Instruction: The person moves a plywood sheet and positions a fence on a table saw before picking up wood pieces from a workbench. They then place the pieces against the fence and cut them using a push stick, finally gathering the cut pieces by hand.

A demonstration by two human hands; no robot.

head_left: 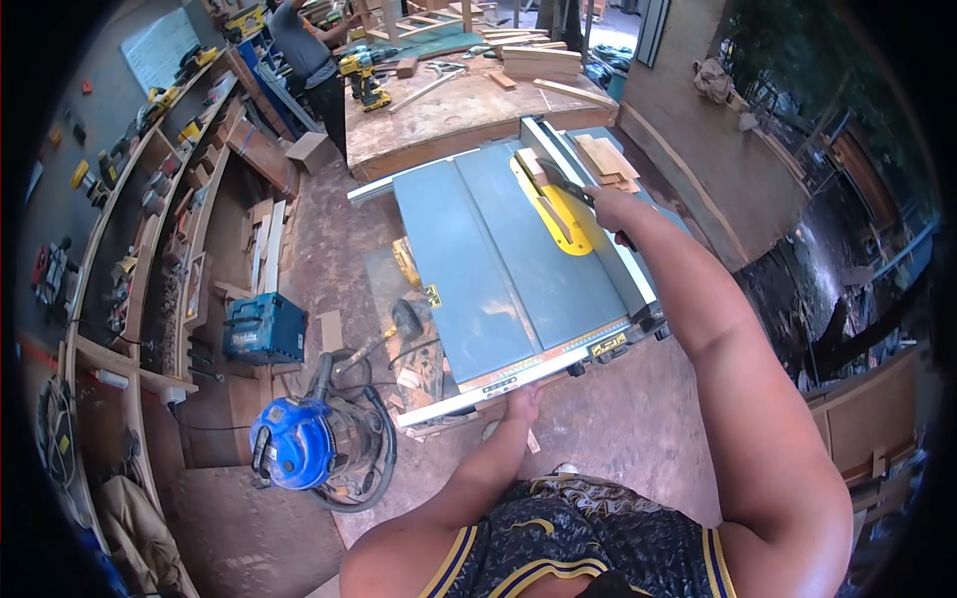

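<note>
A table saw [449, 219] with a grey top stands in front of me, with a yellow throat plate [566, 235] set into it. My right hand [611, 207] is closed on the handle of a dark push stick [563, 180] beside the fence [588, 189]. The front of the push stick reaches a small wood piece [532, 164] at the far end of the plate. Below the front rail [474, 397] is my left hand [522, 401], close to the saw's front edge; its fingers are mostly hidden.
Thin boards [606, 159] lie right of the fence. Behind the saw, a workbench [429, 125] carries a yellow drill [364, 82] and lumber. A person [304, 60] stands at the back left. A blue shop vacuum [299, 444] and a teal Makita case [265, 329] are on the left.
</note>
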